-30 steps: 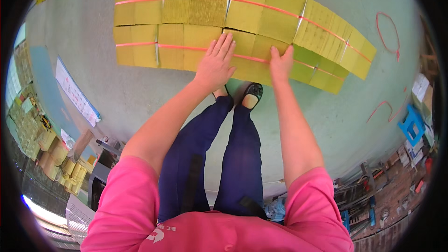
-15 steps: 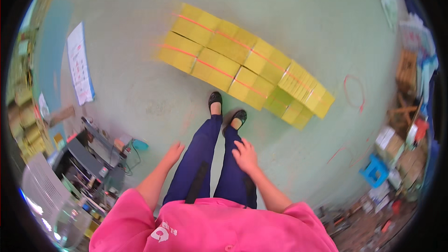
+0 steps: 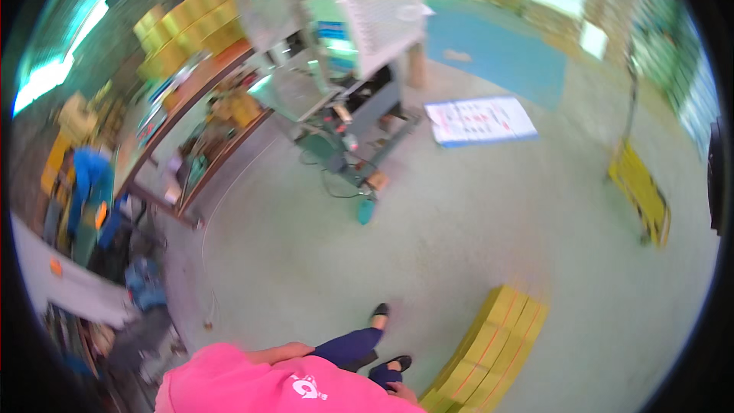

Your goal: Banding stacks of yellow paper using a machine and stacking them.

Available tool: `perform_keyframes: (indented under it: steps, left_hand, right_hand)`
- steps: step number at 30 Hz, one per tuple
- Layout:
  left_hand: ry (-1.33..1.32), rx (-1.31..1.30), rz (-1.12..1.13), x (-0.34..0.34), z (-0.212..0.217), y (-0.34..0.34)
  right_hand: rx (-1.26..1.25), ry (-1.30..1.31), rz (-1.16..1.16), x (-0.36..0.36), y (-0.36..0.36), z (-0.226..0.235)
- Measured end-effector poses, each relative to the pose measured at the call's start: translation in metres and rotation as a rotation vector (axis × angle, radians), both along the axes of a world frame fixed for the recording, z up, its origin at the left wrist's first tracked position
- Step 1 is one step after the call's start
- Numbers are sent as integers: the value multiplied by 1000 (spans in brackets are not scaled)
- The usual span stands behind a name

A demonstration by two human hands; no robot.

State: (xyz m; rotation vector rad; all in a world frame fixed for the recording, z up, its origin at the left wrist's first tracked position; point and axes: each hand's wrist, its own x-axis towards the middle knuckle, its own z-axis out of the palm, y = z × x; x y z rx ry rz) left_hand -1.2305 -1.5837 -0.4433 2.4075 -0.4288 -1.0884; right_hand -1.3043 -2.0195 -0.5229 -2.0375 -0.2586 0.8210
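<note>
The right hand (image 3: 403, 392) hangs low by the thigh, just beside the near end of the yellow bundles (image 3: 489, 352) on the floor; its fingers look loosely open and empty, though little of it shows. The left hand (image 3: 294, 349) lies against the pink shirt (image 3: 252, 382), holding nothing. Half a second ago the bundles lay ahead of the feet; now the view has swung toward a grey machine (image 3: 344, 53) and a white printed sheet (image 3: 480, 120).

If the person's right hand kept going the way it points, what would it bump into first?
Probably the row of flat yellow bundles with red straps on the floor. The right hand hangs right beside its near end, fingers toward it, though depth is hard to judge.
</note>
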Motion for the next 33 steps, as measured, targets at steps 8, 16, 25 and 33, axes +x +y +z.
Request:
perform_keyframes:
  steps: [8, 16, 25, 33]
  left_hand:
    - [-49, 36, 629, -119, -7, 105]
    - [285, -88, 1493, -147, 31, 272]
    - [117, -277, 1931, 21, 58, 475]
    - [137, -311, 1803, 186, 61, 540]
  right_hand:
    - [-318, 90, 405, 185, 92, 52]
    - [-543, -47, 821, 302, 304, 25]
    - [12, 320, 108, 422, 562, 74]
    - [-318, 228, 504, 676, 604, -42]
